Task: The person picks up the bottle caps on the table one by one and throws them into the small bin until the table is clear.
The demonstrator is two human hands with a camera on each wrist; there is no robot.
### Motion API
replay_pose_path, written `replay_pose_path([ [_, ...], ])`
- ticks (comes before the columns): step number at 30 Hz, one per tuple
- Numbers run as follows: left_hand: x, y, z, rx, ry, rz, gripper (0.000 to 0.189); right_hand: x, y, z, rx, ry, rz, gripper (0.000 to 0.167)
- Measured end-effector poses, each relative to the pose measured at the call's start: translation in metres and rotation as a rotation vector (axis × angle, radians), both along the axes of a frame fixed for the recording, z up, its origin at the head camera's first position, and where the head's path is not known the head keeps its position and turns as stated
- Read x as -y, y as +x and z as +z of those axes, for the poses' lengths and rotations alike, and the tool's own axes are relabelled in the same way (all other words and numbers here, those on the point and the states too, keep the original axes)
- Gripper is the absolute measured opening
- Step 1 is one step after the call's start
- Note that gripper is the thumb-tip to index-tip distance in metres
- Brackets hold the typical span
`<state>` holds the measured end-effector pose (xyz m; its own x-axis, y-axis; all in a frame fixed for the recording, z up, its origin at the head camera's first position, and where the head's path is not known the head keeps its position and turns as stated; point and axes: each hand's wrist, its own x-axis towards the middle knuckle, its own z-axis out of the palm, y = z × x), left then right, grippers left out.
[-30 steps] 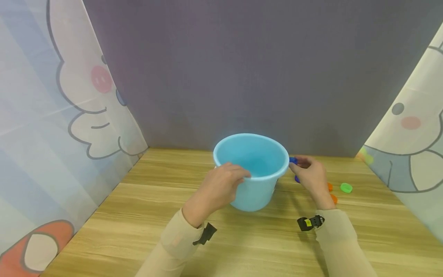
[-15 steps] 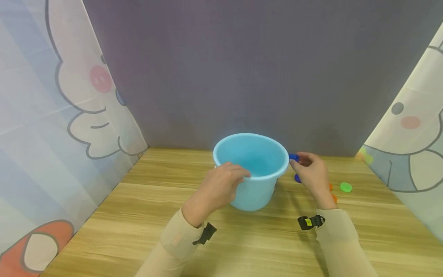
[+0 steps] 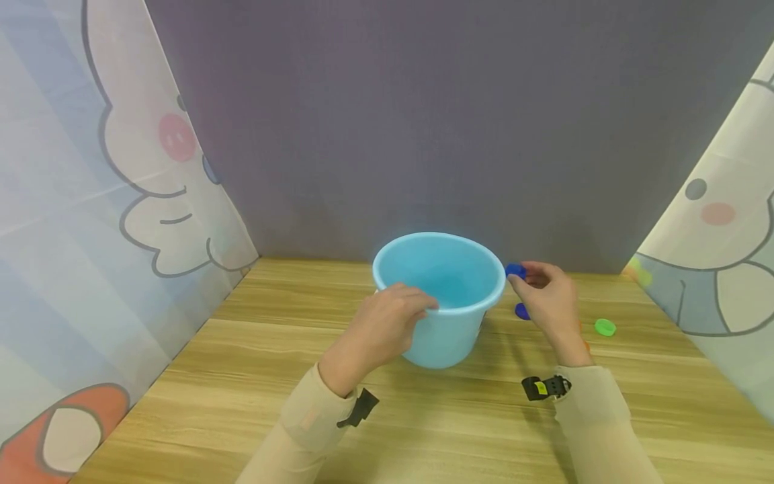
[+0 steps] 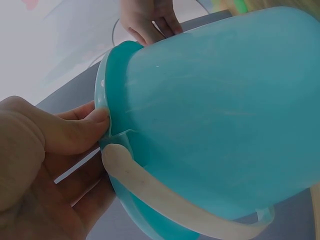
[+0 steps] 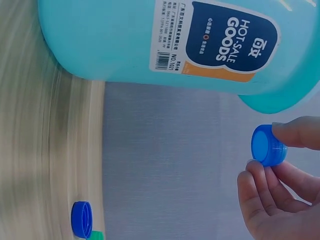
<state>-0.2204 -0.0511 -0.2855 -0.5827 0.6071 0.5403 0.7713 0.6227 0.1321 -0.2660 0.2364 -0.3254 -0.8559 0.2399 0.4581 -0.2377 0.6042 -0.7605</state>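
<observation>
A light blue plastic bucket (image 3: 444, 339) stands upright on the wooden table. My left hand (image 3: 387, 326) grips its near-left rim, thumb outside and fingers over the edge; beside the thumb in the left wrist view hangs the white handle (image 4: 175, 205). To the right of the bucket, my right hand (image 3: 549, 302) pinches a blue bottle cap (image 5: 269, 145) between thumb and fingers, raised off the table close to the rim. A second blue cap (image 3: 523, 311) lies on the table below that hand.
A green cap (image 3: 605, 327) lies farther right on the table (image 3: 423, 430). Orange caps (image 3: 586, 346) are mostly hidden behind my right wrist. A dark grey panel (image 3: 447, 121) stands behind, with printed curtains on both sides. The bucket carries a label (image 5: 220, 40).
My right hand has risen slightly and shifted a little to the right with the blue bottle cap, whose angle has turned. The left hand and the bucket hold still.
</observation>
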Motion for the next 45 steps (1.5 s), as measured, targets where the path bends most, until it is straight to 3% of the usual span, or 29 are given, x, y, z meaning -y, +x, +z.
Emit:
replay_pose_path([
  [45,-0.002,0.000,0.000,-0.004,-0.005,0.002,0.024,0.010,0.014,0.019,-0.101,-0.036,-0.041,0.043],
])
